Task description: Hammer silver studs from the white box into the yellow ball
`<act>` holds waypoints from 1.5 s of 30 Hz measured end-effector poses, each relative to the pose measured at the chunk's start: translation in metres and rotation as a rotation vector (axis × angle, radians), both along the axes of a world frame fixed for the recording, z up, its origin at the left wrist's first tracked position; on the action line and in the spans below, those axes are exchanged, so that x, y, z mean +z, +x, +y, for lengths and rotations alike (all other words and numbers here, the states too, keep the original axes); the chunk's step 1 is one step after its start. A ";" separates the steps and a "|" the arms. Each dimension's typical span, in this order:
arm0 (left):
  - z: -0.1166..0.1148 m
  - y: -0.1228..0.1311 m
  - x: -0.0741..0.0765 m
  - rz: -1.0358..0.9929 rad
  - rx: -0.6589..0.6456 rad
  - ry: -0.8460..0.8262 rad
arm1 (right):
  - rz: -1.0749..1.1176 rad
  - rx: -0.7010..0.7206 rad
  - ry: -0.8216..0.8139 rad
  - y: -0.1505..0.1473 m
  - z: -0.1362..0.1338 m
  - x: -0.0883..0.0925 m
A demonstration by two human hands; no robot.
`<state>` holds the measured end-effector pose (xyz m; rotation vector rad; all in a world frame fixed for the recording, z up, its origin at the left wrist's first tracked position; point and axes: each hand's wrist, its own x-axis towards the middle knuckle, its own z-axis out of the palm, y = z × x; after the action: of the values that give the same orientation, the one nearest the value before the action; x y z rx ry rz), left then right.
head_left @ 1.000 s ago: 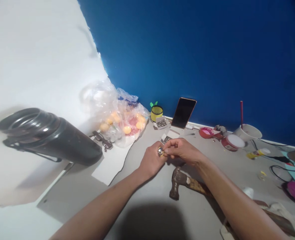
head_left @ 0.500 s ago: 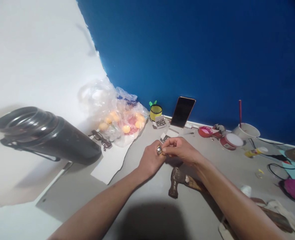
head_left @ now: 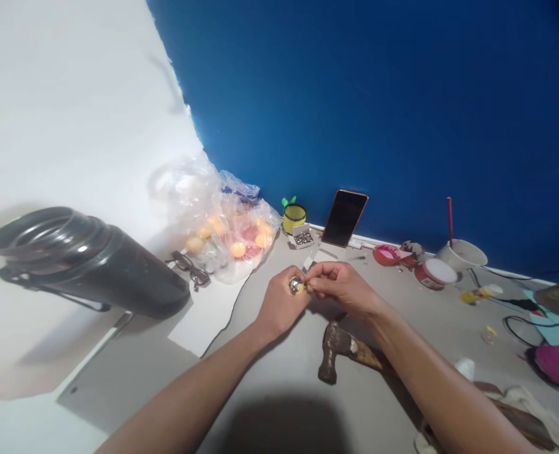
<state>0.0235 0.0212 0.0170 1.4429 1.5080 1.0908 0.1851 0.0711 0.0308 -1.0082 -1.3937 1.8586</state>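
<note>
My left hand [head_left: 282, 306] is closed, with a small shiny round metal piece [head_left: 295, 285], silver and gold in colour, at its thumb and forefinger. Against it, the fingertips of my right hand [head_left: 341, 287] are pinched together; what they hold is too small to make out. Just behind the hands lies a small open box [head_left: 310, 263] of tiny metal bits, partly hidden by my right fingers. A claw hammer [head_left: 331, 350] with a rusty head rests on the table [head_left: 265, 391] below my right forearm, which covers part of its handle.
A second box [head_left: 302, 238] of metal bits stands by a yellow mesh cup [head_left: 293, 217]. A phone [head_left: 346, 217] leans on the blue wall. To the left are a dark flask [head_left: 132, 271], glasses [head_left: 192, 270] and a plastic bag [head_left: 223, 230]. At right stand tubs [head_left: 435, 274] and a glue stick [head_left: 481, 294].
The shiny piece has turned slightly and shows more of its rounded face. Both hands stay together in nearly the same place, and the view has shifted a little.
</note>
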 end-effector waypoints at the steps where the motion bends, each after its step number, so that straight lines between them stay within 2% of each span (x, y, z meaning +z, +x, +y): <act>1: 0.000 0.000 -0.001 0.000 -0.007 -0.002 | 0.004 0.003 -0.007 0.000 0.000 -0.001; 10: -0.003 0.002 -0.007 0.088 -0.024 -0.003 | -0.057 0.029 -0.038 -0.001 0.000 -0.003; 19: -0.003 0.001 -0.005 0.172 -0.062 -0.028 | -0.121 0.057 -0.004 0.000 -0.001 -0.003; 31: -0.002 0.003 -0.001 0.198 -0.034 -0.068 | -0.122 0.040 0.005 -0.003 -0.001 -0.004; 40: -0.003 0.004 0.000 0.207 -0.035 -0.069 | -0.167 0.020 0.048 -0.006 -0.006 0.006; 45: -0.005 0.005 -0.002 0.192 -0.034 -0.054 | -0.182 0.004 0.082 -0.008 -0.009 0.005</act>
<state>0.0282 0.0163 0.0147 1.5654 1.6270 0.9052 0.1770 0.0625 0.0358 -1.1573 -1.5649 1.7330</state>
